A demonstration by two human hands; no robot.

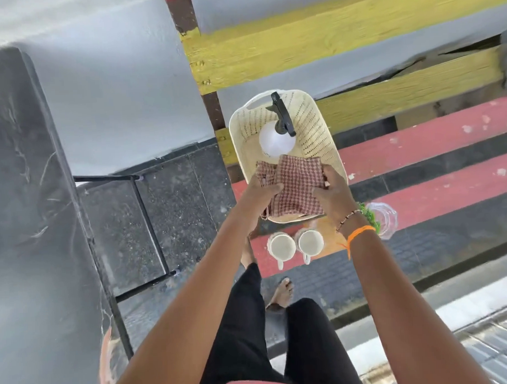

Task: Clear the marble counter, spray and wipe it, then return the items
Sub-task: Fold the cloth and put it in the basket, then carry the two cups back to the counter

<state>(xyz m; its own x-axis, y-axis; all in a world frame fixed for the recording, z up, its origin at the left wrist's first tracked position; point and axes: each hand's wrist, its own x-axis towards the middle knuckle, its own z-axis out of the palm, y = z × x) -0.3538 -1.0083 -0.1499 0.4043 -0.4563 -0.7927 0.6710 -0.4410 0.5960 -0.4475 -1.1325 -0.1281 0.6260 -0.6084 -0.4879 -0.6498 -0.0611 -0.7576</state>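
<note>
A red-and-white checked cloth (298,187) is held between both hands over the near end of a cream perforated basket (316,126). My left hand (263,191) grips the cloth's left side and my right hand (332,192) grips its right edge. A white spray bottle (276,139) with a black trigger head stands inside the basket. Two white cups (281,247) sit side by side on a wooden board (331,235) on the red bench (432,157), just below the basket. The dark marble counter (25,199) runs along the left.
A clear glass vase with green leaves (382,219) stands on the bench behind my right wrist. The bench has yellow backrest slats (327,37). A black metal frame (150,224) sits under the counter. My legs and bare feet stand on the dark tiled floor.
</note>
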